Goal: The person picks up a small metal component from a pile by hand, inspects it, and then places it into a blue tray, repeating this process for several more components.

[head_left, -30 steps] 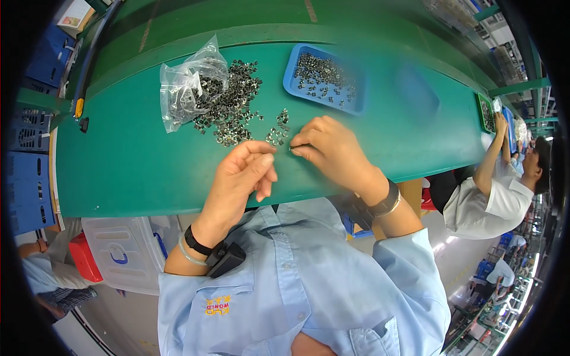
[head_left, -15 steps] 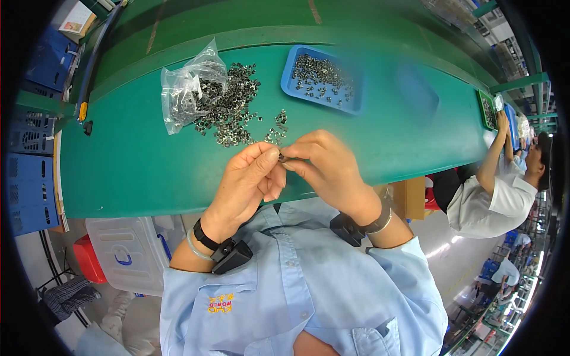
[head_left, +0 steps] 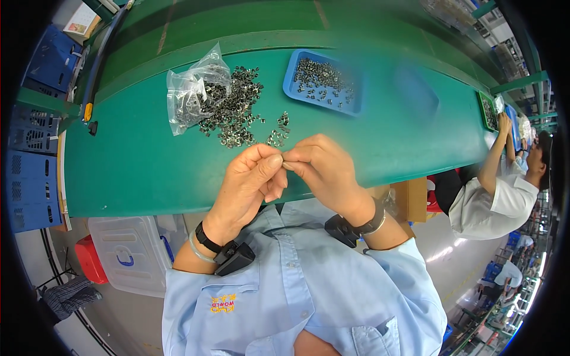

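Your forearms angle inward; left hand (head_left: 252,175) and right hand (head_left: 325,169) meet mid-frame, fingertips pinching a tiny part (head_left: 284,159), nearly hidden. Metal pieces (head_left: 238,105) heaped upper left; blue tray (head_left: 325,106) upper centre-right.

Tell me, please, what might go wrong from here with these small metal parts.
The left hand and right hand meet at the fingertips, which hide whatever is between them, so a tiny part could slip away unnoticed.
The small cluster of parts lies just beyond the hands, so a careless brush might scatter it.
The clear bag lies against the loose pile of parts; shifting it could spread parts across the green table.
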The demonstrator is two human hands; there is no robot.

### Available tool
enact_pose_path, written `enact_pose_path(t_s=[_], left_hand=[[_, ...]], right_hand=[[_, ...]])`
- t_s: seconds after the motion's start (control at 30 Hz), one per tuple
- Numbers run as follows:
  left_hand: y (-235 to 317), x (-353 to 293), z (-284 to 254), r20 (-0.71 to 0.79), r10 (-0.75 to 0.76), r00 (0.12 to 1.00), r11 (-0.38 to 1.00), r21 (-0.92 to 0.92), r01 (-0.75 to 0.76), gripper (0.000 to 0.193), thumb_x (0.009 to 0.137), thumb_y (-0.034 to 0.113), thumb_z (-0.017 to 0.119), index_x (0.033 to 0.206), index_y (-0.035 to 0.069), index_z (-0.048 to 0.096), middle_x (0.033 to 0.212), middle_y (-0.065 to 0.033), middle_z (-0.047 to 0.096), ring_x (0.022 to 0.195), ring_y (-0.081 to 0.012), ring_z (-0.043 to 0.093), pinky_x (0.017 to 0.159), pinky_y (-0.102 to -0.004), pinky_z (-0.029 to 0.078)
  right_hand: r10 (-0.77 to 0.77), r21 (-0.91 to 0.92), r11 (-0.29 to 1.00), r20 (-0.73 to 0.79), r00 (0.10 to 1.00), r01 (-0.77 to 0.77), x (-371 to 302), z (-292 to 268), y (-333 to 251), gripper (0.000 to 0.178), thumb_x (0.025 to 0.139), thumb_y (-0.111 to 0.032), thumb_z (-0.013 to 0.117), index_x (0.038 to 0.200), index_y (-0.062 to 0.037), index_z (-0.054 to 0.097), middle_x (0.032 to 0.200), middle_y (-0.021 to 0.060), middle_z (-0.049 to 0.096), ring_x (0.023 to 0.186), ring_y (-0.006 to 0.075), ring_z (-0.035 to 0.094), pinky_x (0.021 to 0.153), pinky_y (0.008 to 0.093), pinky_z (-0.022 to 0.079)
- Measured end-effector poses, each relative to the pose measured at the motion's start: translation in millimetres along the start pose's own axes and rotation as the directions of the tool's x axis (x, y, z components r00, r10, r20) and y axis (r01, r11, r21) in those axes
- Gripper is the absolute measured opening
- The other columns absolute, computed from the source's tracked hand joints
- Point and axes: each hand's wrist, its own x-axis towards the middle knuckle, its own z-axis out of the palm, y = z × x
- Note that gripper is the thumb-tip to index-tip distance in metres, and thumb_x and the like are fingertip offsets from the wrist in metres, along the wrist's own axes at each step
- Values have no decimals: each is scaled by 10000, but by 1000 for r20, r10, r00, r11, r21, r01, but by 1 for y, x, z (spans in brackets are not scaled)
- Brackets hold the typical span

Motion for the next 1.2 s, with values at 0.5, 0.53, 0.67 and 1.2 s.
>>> enact_pose_path(t_s=[0.5,0.53,0.67,1.2], left_hand=[[-3,5,6,-37,-22,999,994,103,26,174,942,227,550,901,58,539,654,-33,576,538,-86,512,486,-194,388],[-2,5,7,-52,-9,999,987,158,17,179,946,228,543,901,54,538,655,-36,575,538,-88,512,488,-195,391],[7,2,15,-69,19,997,975,224,-3,191,953,230,530,904,46,537,659,-46,573,540,-93,511,490,-200,397],[2,-2,7,133,-45,990,992,-110,60,179,933,222,564,884,53,529,621,-56,559,498,-113,496,443,-224,376]], right_hand=[[58,30,998,-18,998,-57,-10,-1,5,175,748,-29,698,890,-67,602,820,48,613,740,219,589,621,322,480],[34,-7,999,-19,999,-35,-9,-2,6,173,754,-27,690,894,-65,596,814,44,610,732,218,587,615,322,481],[-5,-38,999,-14,1000,4,-10,-2,10,173,754,-33,707,892,-71,610,837,56,624,766,213,596,651,307,477],[66,242,968,13,998,-68,-4,-9,-1,152,756,-30,705,883,-66,630,803,55,626,725,193,614,593,290,498]])
